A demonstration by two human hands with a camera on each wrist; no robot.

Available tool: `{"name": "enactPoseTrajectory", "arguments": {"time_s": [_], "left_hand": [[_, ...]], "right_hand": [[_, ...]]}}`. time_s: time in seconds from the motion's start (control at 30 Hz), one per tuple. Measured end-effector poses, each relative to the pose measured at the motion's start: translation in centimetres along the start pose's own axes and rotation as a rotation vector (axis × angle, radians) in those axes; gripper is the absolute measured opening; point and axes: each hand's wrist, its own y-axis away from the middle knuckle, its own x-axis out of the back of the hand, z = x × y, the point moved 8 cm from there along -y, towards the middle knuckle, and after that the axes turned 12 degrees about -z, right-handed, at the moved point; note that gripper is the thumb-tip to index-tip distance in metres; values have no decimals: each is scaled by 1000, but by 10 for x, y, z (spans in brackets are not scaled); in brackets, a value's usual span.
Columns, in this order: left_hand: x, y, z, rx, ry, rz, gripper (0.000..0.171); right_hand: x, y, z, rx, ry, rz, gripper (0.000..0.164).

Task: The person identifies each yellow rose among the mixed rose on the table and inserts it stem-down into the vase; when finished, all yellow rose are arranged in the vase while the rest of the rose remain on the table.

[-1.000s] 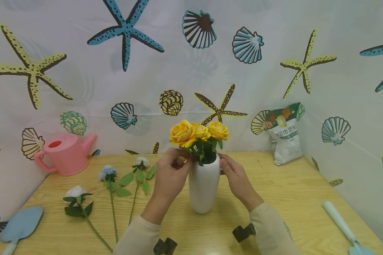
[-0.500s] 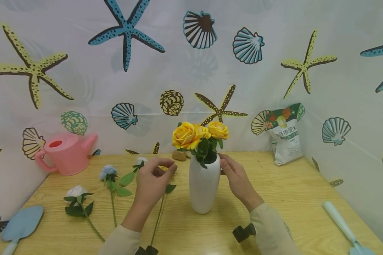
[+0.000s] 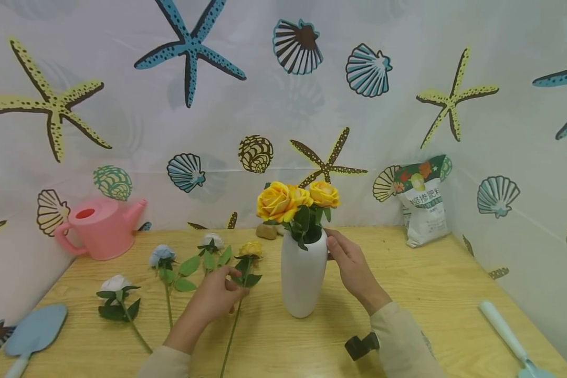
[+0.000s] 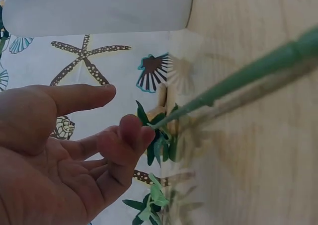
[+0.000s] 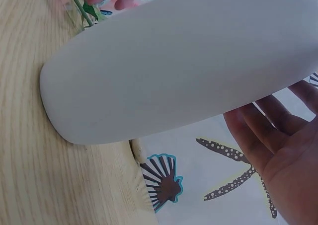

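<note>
A white vase (image 3: pixel 304 278) stands upright on the wooden table with several yellow roses (image 3: pixel 276 201) in its mouth. My right hand (image 3: pixel 352 265) holds the vase near its rim, thumb towards me and fingers behind; in the right wrist view those fingers (image 5: pixel 243 123) lie along its side. To the left of the vase, another yellow rose (image 3: pixel 251 249) lies on the table. My left hand (image 3: pixel 217 296) is over its green stem (image 3: pixel 232 331). Thumb and fingers stand apart in the left wrist view, with bent fingertips (image 4: pixel 130 130) close to the stem (image 4: pixel 238 81).
Left of my left hand lie a blue rose (image 3: pixel 161 255) and two white roses, one nearer (image 3: pixel 115 284). A pink watering can (image 3: pixel 105 231) stands at the back left. Blue shovels lie at the left (image 3: pixel 37 331) and right (image 3: pixel 503 325). A printed bag (image 3: pixel 425 210) leans at the back right.
My left hand has left the roses in the vase and moved left and down to the lying yellow rose. My right hand has stayed at the vase.
</note>
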Motion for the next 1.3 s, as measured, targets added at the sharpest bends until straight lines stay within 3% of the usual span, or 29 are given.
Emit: {"name": "enactPoseTrajectory", "arguments": {"time_s": [0.2,0.5,0.7,0.9,1.1,1.3], "left_hand": [[-3,-3,-12,26,-28,-32,45],[-14,-6,-19,-16,2,-74,54],[-15,-5,-13,-40,4,-80,61],[-2,2,5,-84,-1,-43,64],[19,20,43,-251,4,68,64],[37,47,89,-539,76,244,65]], "right_hand": [[-1,0,0,-9,-7,0,50],[0,0,0,-9,-5,1,50],[0,0,-2,-2,-1,1,49],[0,0,-2,-3,1,-1,49],[0,0,-2,1,1,-5,49],[1,0,-2,6,-7,-3,49]]}}
